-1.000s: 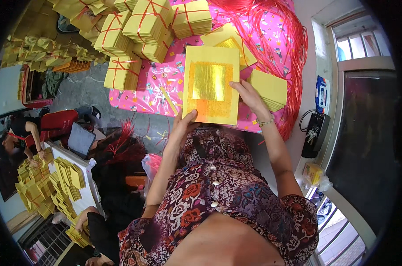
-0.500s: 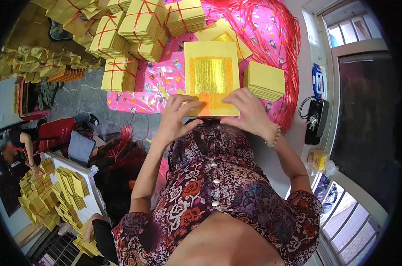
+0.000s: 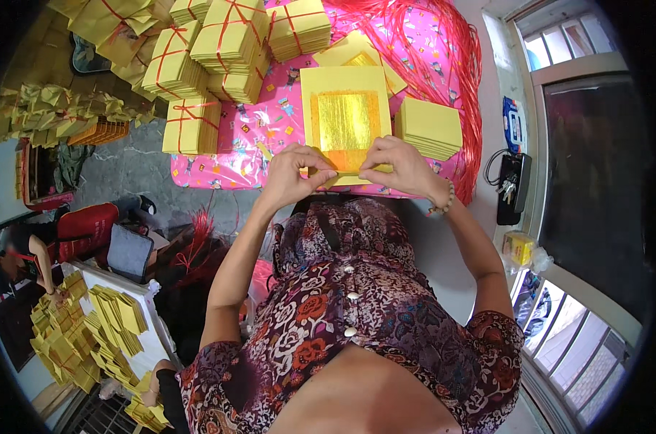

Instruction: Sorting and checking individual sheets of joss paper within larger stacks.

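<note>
A yellow paper sheet (image 3: 346, 116) with a gold foil square inside an orange border lies in front of me. Its near edge is turned up and held between the fingertips of my left hand (image 3: 296, 173) and my right hand (image 3: 400, 165). Both hands pinch this edge, thumbs close to each other near its middle. Beneath the turned edge, a strip of yellow paper shows; whether it belongs to another sheet I cannot tell. Right of the sheet sits a neat stack of yellow folded papers (image 3: 429, 124). Behind it lie more foil sheets (image 3: 368, 50) at an angle.
Bundles of yellow paper (image 3: 223, 36) tied with red string stand at the back left of the pink patterned tablecloth (image 3: 256, 134). Red strings (image 3: 469, 108) hang along its right side. At lower left, other people's hands work at a white table (image 3: 147, 307) with yellow papers.
My hands have come closer together, and the near edge of the sheet is now lifted and folded up between my fingertips. Before, the sheet lay flatter with my fingers spread over it.
</note>
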### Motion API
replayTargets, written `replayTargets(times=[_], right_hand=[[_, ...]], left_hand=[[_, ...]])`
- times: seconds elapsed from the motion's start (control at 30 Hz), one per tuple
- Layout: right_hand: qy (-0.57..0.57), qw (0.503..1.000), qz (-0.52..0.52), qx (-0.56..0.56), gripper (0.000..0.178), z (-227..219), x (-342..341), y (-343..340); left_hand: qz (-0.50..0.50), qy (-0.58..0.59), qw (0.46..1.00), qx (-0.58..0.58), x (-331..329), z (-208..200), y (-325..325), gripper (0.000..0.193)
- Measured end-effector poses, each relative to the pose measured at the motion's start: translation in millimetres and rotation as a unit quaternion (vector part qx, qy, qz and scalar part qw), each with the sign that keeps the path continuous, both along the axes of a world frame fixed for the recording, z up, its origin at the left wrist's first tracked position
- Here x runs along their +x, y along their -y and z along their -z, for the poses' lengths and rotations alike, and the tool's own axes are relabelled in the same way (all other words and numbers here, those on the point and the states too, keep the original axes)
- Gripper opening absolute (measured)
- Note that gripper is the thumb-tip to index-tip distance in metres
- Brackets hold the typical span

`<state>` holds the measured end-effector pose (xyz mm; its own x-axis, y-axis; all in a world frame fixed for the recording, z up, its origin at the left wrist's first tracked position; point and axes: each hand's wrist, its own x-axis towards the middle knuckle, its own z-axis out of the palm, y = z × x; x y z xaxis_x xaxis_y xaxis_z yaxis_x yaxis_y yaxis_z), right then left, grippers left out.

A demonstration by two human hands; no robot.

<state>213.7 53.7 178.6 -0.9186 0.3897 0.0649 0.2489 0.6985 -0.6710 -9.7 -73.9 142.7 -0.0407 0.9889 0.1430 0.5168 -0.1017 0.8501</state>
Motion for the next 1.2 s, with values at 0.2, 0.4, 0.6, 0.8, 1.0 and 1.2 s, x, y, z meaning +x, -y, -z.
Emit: replayTargets(times=[0.2, 0.4, 0.6, 0.8, 1.0, 1.2], right_hand=[[0.040, 0.999, -0.001, -0.035, 0.022, 0.7, -4.1, -6.0], [0.036, 0.998, 0.009, -0.045, 0.023, 4.5, -5.6, -5.9], [0.037, 0.998, 0.008, -0.055, 0.022, 5.9, -6.8, -8.7], [0.032, 0.999, 0.001, 0.001, 0.023, -2.7, -9.9, -4.7], [-0.014, 1.000, 0.006, 0.014, 0.024, -27.3, -18.4, -26.5], [-0.039, 0.998, 0.032, 0.023, 0.025, -36.4, -53.2, -85.2]], left_hand=[[-0.001, 0.042, 0.994, -0.100, -3.3, -2.9, -6.8, 0.009], [-0.001, 0.032, 0.995, -0.091, -3.9, -2.3, -6.9, 0.009], [-0.002, 0.057, 0.993, -0.100, -3.9, -5.5, -8.4, 0.009], [-0.018, 0.024, 0.993, -0.114, -3.8, -8.9, -7.1, 0.014], [-0.147, -0.096, 0.968, 0.179, 17.2, -40.0, 7.0, 0.035], [-0.081, -0.189, 0.962, 0.179, 38.4, -22.8, -9.0, 0.049]])
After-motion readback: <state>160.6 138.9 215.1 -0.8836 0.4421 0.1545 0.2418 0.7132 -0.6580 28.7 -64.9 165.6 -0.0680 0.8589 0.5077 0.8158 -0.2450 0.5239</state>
